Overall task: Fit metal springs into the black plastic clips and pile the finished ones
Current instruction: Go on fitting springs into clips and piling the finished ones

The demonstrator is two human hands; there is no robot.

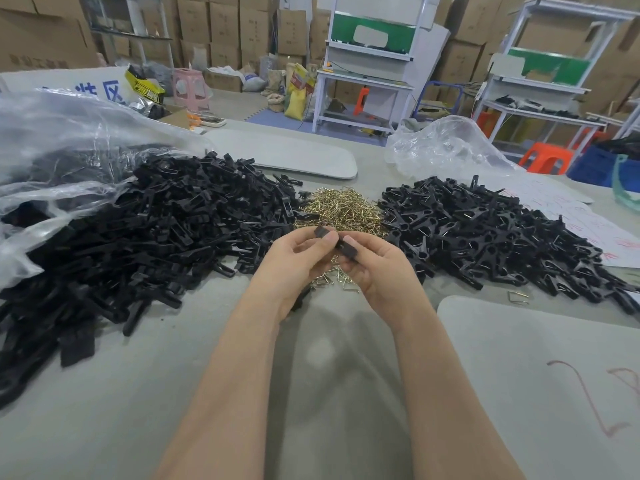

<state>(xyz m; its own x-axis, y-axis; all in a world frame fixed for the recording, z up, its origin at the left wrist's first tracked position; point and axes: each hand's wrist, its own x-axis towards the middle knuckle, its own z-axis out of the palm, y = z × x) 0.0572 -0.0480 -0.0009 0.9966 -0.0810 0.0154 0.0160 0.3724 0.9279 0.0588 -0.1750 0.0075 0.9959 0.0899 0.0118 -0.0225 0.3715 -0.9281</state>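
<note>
My left hand (298,261) and my right hand (377,268) meet over the middle of the table, both pinching one black plastic clip (334,242) between thumbs and fingers. Right behind and under the hands lies a heap of brass-coloured metal springs (343,211). A large pile of loose black clip pieces (145,230) spreads to the left. On the right sits a pile of assembled black clips (491,237) with springs showing in them. Whether a spring sits in the held clip is hidden by my fingers.
A clear plastic bag (59,140) lies over the left pile's far side, another crumpled bag (446,147) behind the right pile. One stray spring (517,296) lies near a grey pad (540,375) at right. White paper (581,220) and work benches stand beyond.
</note>
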